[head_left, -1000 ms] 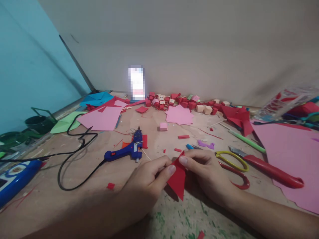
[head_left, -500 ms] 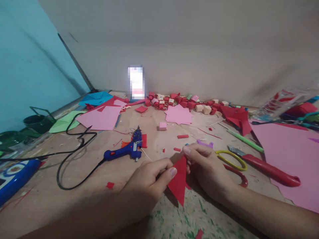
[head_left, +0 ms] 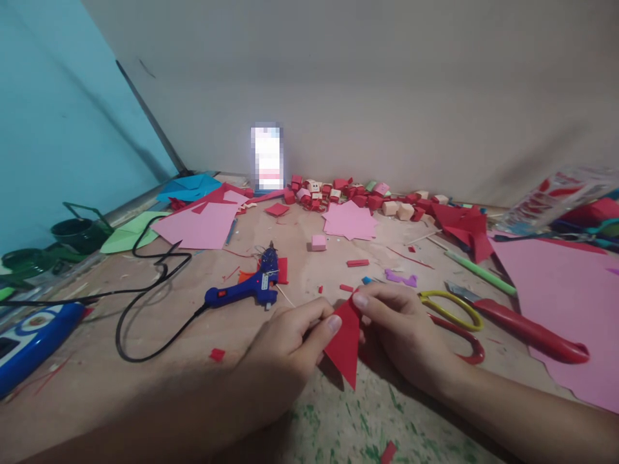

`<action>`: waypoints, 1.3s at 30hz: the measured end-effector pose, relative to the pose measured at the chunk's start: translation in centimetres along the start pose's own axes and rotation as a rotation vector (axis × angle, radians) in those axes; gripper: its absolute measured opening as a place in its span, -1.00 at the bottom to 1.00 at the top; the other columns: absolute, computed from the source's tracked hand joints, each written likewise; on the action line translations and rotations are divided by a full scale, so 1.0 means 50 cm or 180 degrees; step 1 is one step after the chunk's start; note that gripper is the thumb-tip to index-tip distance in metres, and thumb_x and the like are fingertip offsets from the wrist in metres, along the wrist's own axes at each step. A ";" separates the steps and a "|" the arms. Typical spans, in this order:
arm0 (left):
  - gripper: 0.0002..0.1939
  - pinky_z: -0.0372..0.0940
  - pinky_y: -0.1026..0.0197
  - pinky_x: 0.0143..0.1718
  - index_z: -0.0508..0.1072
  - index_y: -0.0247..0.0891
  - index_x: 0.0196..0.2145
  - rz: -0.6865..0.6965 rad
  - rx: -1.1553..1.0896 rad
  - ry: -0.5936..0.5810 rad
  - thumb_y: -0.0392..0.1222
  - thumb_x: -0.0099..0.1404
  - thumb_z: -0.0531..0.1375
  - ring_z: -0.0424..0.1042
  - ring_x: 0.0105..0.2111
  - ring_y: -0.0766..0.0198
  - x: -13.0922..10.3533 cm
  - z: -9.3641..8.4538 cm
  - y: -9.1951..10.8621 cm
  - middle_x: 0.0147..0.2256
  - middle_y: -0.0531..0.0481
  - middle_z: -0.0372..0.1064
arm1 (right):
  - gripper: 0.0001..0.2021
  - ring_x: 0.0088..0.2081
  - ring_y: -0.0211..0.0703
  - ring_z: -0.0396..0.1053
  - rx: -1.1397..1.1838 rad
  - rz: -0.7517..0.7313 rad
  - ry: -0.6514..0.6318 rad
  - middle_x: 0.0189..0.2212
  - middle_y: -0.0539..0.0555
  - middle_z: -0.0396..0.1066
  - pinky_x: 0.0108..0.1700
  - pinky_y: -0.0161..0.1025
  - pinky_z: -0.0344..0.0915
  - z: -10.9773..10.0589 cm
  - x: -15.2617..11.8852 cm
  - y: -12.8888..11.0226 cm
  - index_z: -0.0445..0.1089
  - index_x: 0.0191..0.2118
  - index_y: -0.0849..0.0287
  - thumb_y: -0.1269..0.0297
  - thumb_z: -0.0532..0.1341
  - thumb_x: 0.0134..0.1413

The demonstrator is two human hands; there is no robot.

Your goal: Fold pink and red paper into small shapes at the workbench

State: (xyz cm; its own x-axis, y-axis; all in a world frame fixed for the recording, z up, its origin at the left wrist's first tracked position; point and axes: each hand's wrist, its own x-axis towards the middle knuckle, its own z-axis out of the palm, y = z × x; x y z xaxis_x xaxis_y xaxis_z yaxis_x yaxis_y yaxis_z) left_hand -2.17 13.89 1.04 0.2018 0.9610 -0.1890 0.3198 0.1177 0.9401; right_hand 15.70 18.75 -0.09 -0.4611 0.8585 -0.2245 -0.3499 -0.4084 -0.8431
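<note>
A folded red paper (head_left: 346,345) with a point hanging down is held between both hands above the table. My left hand (head_left: 294,338) pinches its left side, thumb on top. At the upper corner, the thumb and fingers of my right hand (head_left: 399,322) are closed on the same paper. Just right of my right hand lie the yellow and red scissor handles (head_left: 452,310). A blue glue gun (head_left: 246,288) rests on the table beyond my left hand. One small pink paper cube (head_left: 318,243) sits farther back.
Many small red and cream paper cubes (head_left: 358,193) line the wall beside a lit phone (head_left: 268,158). A red-handled cutter (head_left: 532,332) lies near pink paper (head_left: 570,290) at right. A black cord (head_left: 118,322) loops at left, near a blue object (head_left: 41,341).
The view has shifted slightly, so the table items appear a little farther right. My right thumb now lies over the paper's top corner, and the red flap behind the paper is no longer visible.
</note>
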 end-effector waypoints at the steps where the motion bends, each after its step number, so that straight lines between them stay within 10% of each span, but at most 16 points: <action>1: -0.66 0.09 0.26 -0.44 0.39 -0.22 -0.39 0.0002 0.0019 -0.0020 -0.01 0.49 0.05 0.21 -0.54 0.34 0.000 0.001 0.001 -0.57 0.14 0.21 | -0.73 -0.59 -0.35 0.26 -0.0104 -0.0046 0.0043 -0.64 -0.04 0.36 -0.50 -0.37 0.17 -0.001 0.000 0.000 0.50 -0.52 0.22 0.20 0.49 0.03; 9: -0.65 0.08 0.32 -0.52 0.36 -0.24 -0.38 -0.0066 -0.0697 -0.0352 0.07 0.45 0.12 0.17 -0.56 0.39 0.012 0.002 -0.013 -0.55 0.17 0.17 | -0.73 -0.56 -0.34 0.26 -0.0748 -0.0327 0.0146 -0.61 -0.02 0.39 -0.49 -0.37 0.17 0.005 0.001 -0.005 0.55 -0.51 0.24 0.15 0.50 0.01; 24: -0.63 0.22 0.40 -0.59 0.37 -0.24 -0.41 0.0212 -0.0932 0.0153 0.07 0.44 0.15 0.28 -0.61 0.44 0.016 0.010 -0.026 -0.57 0.17 0.23 | -0.75 -0.44 -0.30 0.30 -0.1593 -0.0417 -0.0241 -0.47 0.01 0.49 -0.36 -0.37 0.23 -0.003 0.000 -0.005 0.60 -0.42 0.20 0.14 0.37 0.18; 39: -0.63 0.15 0.33 -0.51 0.38 -0.21 -0.43 0.0328 0.0062 0.0637 0.06 0.45 0.11 0.23 -0.54 0.38 -0.001 0.000 -0.019 -0.55 0.14 0.21 | -0.62 -0.47 -0.29 0.15 -0.1973 -0.0336 -0.0585 -0.57 -0.03 0.29 -0.42 -0.33 0.11 0.009 -0.005 -0.024 0.47 -0.52 0.27 0.06 0.37 0.15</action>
State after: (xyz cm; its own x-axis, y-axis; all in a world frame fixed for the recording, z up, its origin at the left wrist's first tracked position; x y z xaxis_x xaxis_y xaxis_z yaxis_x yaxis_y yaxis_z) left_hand -2.49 13.72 0.18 0.0474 0.9984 -0.0303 0.3251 0.0133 0.9456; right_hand 15.85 18.85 1.20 -0.6010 0.7948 -0.0841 0.1086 -0.0231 -0.9938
